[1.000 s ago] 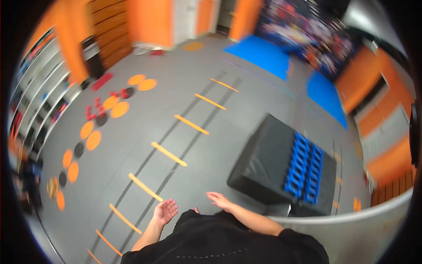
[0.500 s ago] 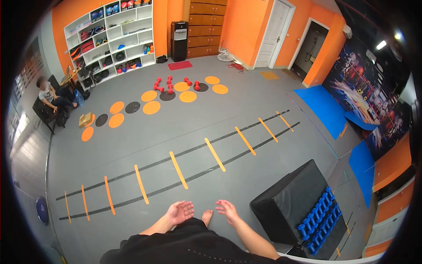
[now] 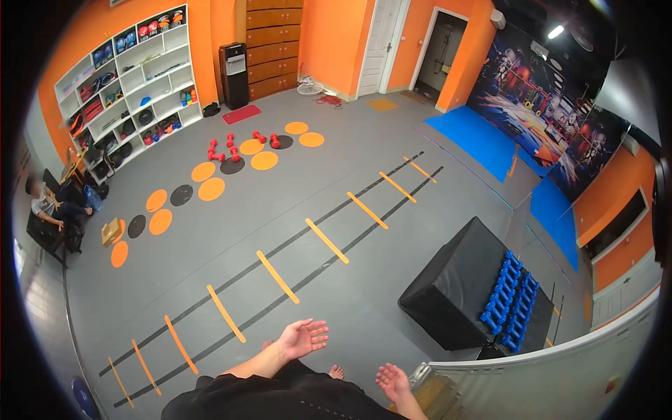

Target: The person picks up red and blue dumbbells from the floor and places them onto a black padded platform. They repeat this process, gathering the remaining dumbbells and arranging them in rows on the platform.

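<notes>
Low in the view, my left hand [image 3: 304, 339] is held out above the grey floor [image 3: 231, 252], palm showing and fingers stretched, with nothing in it. My right hand [image 3: 393, 382] is farther right and lower, its fingers loosely extended and nothing held. Between and below them a bare foot [image 3: 337, 372] shows on the floor. Closest to my left hand are the orange rungs of the floor ladder marking [image 3: 278, 277]. To the right of both hands stands a black padded block [image 3: 455, 287], with several blue dumbbells [image 3: 501, 292] in two rows beside it.
Red dumbbells [image 3: 235, 154] lie among orange and black floor discs [image 3: 211, 189]. A person [image 3: 49, 206] sits at the far left near a cardboard box [image 3: 110, 231]. White shelves [image 3: 189, 77], a water dispenser [image 3: 234, 73] and blue mats [image 3: 469, 143] line the walls. A pale ledge [image 3: 546, 357] rises at lower right.
The whole view has turned to the right and tilted. My left hand appears farther right; my right hand has dropped lower and moved right, farther from the left. Both remain empty.
</notes>
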`<state>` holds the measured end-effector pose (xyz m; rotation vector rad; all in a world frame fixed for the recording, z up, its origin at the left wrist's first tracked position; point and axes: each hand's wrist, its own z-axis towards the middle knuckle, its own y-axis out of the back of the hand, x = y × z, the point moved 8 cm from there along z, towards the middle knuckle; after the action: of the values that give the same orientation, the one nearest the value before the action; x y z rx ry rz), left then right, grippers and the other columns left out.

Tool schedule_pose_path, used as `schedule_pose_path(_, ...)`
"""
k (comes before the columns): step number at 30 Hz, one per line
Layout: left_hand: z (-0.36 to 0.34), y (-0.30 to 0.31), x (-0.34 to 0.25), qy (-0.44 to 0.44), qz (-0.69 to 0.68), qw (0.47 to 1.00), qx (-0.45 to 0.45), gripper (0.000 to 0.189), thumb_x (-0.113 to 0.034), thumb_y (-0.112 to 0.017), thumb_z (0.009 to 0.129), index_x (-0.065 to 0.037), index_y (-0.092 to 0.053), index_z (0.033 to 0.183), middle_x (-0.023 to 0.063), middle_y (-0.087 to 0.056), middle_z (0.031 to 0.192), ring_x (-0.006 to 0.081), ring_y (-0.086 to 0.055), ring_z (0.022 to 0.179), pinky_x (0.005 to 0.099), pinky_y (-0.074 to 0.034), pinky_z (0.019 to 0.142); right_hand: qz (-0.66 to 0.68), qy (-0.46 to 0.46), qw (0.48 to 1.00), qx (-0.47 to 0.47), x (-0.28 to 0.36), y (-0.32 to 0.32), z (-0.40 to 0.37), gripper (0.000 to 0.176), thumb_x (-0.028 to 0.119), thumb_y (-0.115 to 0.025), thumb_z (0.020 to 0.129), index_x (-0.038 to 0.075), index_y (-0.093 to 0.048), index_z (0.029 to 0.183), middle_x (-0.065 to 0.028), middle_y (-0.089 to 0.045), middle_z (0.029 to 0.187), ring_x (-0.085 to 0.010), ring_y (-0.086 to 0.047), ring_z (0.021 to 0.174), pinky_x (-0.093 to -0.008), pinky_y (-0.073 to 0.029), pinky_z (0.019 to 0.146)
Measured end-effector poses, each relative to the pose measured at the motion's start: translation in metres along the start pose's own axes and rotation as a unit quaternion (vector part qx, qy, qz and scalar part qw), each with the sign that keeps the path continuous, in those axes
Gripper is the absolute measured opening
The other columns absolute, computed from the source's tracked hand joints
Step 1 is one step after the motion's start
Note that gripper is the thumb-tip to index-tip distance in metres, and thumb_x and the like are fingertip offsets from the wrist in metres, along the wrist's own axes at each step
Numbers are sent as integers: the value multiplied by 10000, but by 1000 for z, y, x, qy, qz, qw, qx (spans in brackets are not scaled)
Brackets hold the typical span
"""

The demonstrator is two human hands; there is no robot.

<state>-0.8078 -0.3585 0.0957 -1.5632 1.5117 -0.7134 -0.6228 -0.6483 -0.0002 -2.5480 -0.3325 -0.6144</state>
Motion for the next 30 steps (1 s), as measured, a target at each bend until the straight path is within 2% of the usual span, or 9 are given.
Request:
schedule_pose_path(5, -53, 46, -64, -14, -38, 997, 59, 455, -361, -526, 938, -36, -562, 1256, 140, -612, 1211, 315, -590, 1085, 469, -442, 978, 61, 53, 997, 11, -1, -113, 12, 305, 340, -520, 952, 107, -569, 1143, -89, -625, 1083, -272, -582, 989, -465, -470, 891)
schedule_pose_path(9, -138, 115, -146, -70, -81, 993, 45, 433, -339, -520, 942, -29, -569, 1239, 147, -614, 1194, 308, -592, 1072, 458, -454, 969, 50, 19, 994, 93, -46, -280, 37, 312, 341, -519, 950, 105, -581, 1146, -91, -625, 1095, -270, -575, 1000, -460, -460, 907)
schedule_pose_path(11, -177, 162, -187, -126, -85, 988, 4, 475, -370, -547, 916, -34, -563, 1252, 158, -625, 1193, 327, -596, 1073, 475, -451, 964, 20, -13, 992, 124, -74, -358, 38, 307, 333, -518, 950, 103, -593, 1139, -97, -624, 1114, -272, -578, 994, -453, -464, 903)
schedule_pose_path(13, -216, 185, -223, -153, -96, 984, -2, 479, -372, -550, 912, -34, -562, 1252, 159, -629, 1188, 330, -601, 1066, 476, -452, 962, -43, -43, 975, 215, -104, -439, 34, 311, 326, -513, 960, 99, -592, 1157, -100, -637, 1104, -269, -592, 984, -447, -475, 899)
schedule_pose_path(15, -247, 202, -257, -191, -100, 976, 6, 486, -373, -555, 904, -35, -558, 1254, 158, -636, 1186, 334, -613, 1057, 476, -452, 961, -58, -51, 965, 251, -122, -494, 36, 309, 327, -511, 964, 98, -596, 1153, -99, -644, 1092, -266, -600, 972, -445, -480, 894)
schedule_pose_path(16, -256, 209, -270, -196, -100, 975, 1, 486, -373, -555, 904, -35, -558, 1254, 158, -636, 1186, 334, -613, 1057, 476, -452, 961, -70, -53, 956, 280, -129, -518, 36, 307, 327, -509, 968, 96, -600, 1149, -98, -651, 1079, -264, -608, 961, -443, -486, 888)
schedule_pose_path(25, -261, 224, -367, -292, -167, 940, 50, 471, -367, -547, 914, -40, -562, 1254, 146, -621, 1203, 323, -592, 1089, 479, -446, 973, -79, -99, 952, 279, -138, -645, 113, 320, 366, -515, 962, 96, -599, 1111, -81, -653, 1004, -249, -612, 928, -428, -487, 860)
schedule_pose_path(30, -258, 247, -440, -341, -191, 920, -17, 465, -361, -562, 893, -43, -569, 1233, 143, -624, 1180, 324, -589, 1077, 487, -445, 966, -80, -161, 928, 325, -152, -751, 192, 347, 376, -491, 972, 84, -586, 1131, -82, -645, 998, -244, -608, 932, -417, -482, 865)
